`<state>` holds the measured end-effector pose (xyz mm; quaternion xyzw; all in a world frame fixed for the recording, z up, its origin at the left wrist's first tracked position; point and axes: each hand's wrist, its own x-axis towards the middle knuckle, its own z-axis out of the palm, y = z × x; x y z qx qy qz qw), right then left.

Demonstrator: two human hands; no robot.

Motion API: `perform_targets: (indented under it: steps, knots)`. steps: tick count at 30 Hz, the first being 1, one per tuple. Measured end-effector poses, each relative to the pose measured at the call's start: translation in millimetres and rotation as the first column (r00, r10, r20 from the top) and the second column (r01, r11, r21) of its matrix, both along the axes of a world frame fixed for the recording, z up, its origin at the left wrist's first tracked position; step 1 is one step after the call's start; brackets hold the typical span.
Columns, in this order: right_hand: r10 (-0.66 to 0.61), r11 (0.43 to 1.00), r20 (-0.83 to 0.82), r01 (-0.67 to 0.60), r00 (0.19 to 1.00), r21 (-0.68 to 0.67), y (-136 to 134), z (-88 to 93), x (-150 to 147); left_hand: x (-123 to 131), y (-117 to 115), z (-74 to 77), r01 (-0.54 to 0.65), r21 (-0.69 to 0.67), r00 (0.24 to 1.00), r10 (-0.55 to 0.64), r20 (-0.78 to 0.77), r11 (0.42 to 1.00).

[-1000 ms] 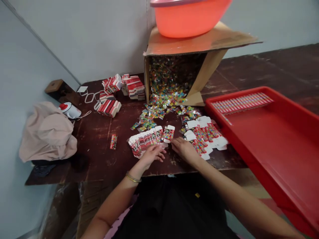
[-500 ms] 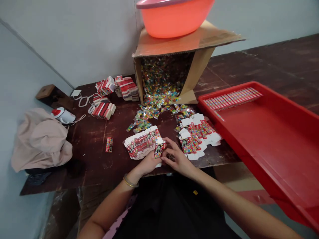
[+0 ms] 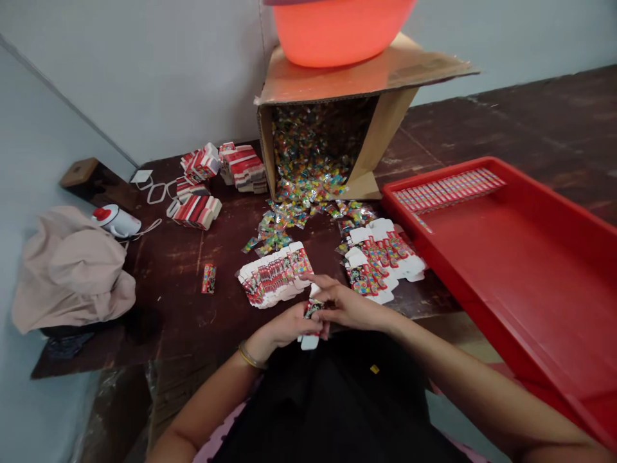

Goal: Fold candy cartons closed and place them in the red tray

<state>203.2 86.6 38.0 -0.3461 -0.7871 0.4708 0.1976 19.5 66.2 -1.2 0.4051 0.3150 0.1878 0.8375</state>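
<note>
Close to my body at the table's edge, my left hand (image 3: 290, 323) is closed around a small printed candy box (image 3: 313, 309). White flaps stick out at its lower end. My right hand (image 3: 346, 304) grips the upper part of the same box between thumb and fingers, covering much of it. Just beyond my hands lies a fanned row of flat red-and-white candy boxes (image 3: 274, 276). To the right are overlapping opened cartons (image 3: 380, 260) with white flaps. Small clear packets of coloured candy (image 3: 299, 212) spill toward me between them.
A cardboard box (image 3: 385, 138) on its side holds many candy packets, with an orange basin (image 3: 344, 32) on top. At right stands a red tray (image 3: 506, 257) with a row of filled-looking boxes. Bundled cartons (image 3: 197, 212), a white mug (image 3: 120, 220) and beige cloth (image 3: 77, 270) lie left.
Both hands have drawn the small candy box down toward my body, away from the fanned row. My right fingers have closed over its top. The view has shifted slightly.
</note>
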Motion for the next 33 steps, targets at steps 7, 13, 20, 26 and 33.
perform_targets:
  steps: [7,13,20,26,33]
  knots:
    - [-0.378,0.923,-0.190,0.352,0.906,-0.158,-18.0,-17.0,-9.5,4.9,0.2,-9.1,-0.284,0.128,0.946,0.300,-0.122,0.950]
    - [-0.676,0.725,-0.260,0.559,0.690,-0.401,-52.7,-34.9,-13.1,4.2,-23.5,-10.8,-0.433,0.523,0.776,0.599,-0.198,0.734]
    - [-0.689,0.449,-0.255,0.123,0.678,-0.885,-73.8,-40.6,3.6,-7.0,-54.2,-9.4,-0.230,0.516,0.880,0.402,-0.252,0.825]
    - [-0.511,0.482,-0.245,0.039,0.824,-0.876,-73.3,-45.1,7.2,-11.2,-66.0,-6.6,-0.087,0.485,0.926,0.251,-0.283,0.870]
    - [-0.300,0.742,-0.222,0.080,0.928,-0.665,-61.9,-36.7,-3.5,-11.0,-65.4,14.6,-0.258,0.404,0.829,0.416,-0.374,0.877]
